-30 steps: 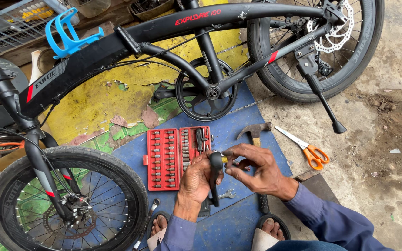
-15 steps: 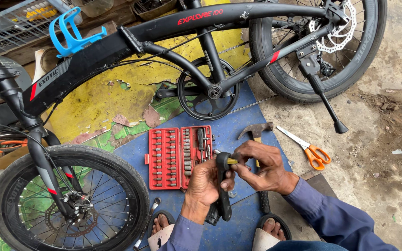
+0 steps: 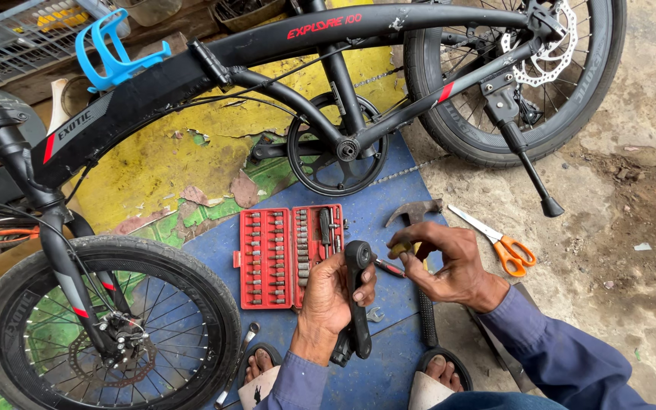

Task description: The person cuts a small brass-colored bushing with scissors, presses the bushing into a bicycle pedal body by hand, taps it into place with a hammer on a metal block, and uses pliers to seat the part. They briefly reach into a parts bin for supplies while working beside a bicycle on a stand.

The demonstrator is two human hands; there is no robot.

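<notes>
Above the blue mat (image 3: 389, 380), in front of the person's sandalled feet, the left hand (image 3: 329, 292) has its grip wrapped tight around a black crank arm (image 3: 357, 300), held upright with its round end on top. The right hand (image 3: 449, 262) pinches a small yellow-handled screwdriver (image 3: 391, 258), its tip pointing at the crank arm's upper end. Just left of the hands an open red socket set (image 3: 286, 257) lies on the mat, a hammer (image 3: 419, 220) lies beneath the right hand, orange scissors (image 3: 499, 243) lie to the right, and a black bicycle (image 3: 267, 68) stands behind
</notes>
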